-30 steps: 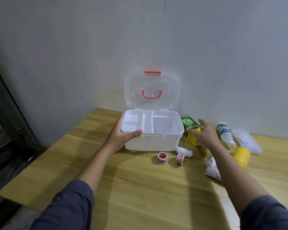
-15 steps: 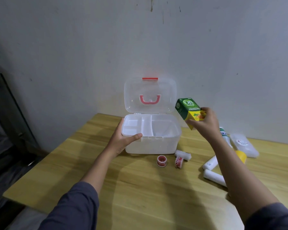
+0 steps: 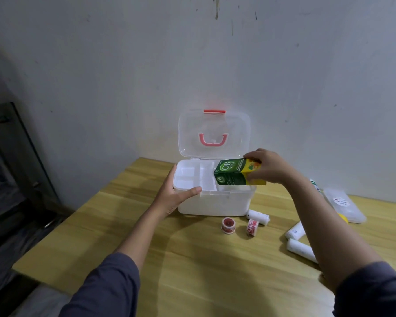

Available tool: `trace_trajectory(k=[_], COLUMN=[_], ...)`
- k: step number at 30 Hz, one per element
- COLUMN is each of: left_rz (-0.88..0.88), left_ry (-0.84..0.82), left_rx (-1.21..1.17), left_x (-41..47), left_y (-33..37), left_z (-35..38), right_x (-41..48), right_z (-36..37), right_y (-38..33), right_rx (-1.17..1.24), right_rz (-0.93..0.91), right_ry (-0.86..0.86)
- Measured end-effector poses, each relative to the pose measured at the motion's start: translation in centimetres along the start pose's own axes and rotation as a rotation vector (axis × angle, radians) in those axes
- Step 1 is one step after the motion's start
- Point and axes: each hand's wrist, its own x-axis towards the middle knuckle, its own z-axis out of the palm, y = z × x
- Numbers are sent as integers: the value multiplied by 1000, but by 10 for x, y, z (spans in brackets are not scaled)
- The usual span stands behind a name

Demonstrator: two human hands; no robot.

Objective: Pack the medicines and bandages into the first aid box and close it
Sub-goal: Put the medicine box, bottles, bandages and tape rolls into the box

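While my right hand grips the green medicine carton, tilted over the right compartment of the first aid box, my left hand braces the near-left corner with straight fingers. The lid stands open against the wall. Most packing looks undone to me. Tape rolls, bandage rolls and a flat pack lie on the worktop — front and right are free, the back is walled off.

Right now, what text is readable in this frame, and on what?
"OB herbal": top of the carton in the right hand.
"OB": carton's side.
Carton's small print, red print on the left tape roll and right tape roll, case sticker: too blurred.
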Motion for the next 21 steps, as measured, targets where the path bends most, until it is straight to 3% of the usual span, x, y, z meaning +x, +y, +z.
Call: trace_trajectory(k=[6, 14, 21], left_rz=[11, -6, 34], left_ry=[-14, 5, 3], left_rx=[3, 28, 26], left_x=[3, 6, 7], left_y=[-1, -6, -8], left_z=[1, -2, -2], right_x=[21, 26, 37], right_z=[-9, 36, 50], right_y=[-11, -15, -13], right_rx=[-226, -145, -313], right_rz=[35, -64, -125], right_ry=[-120, -181, -187])
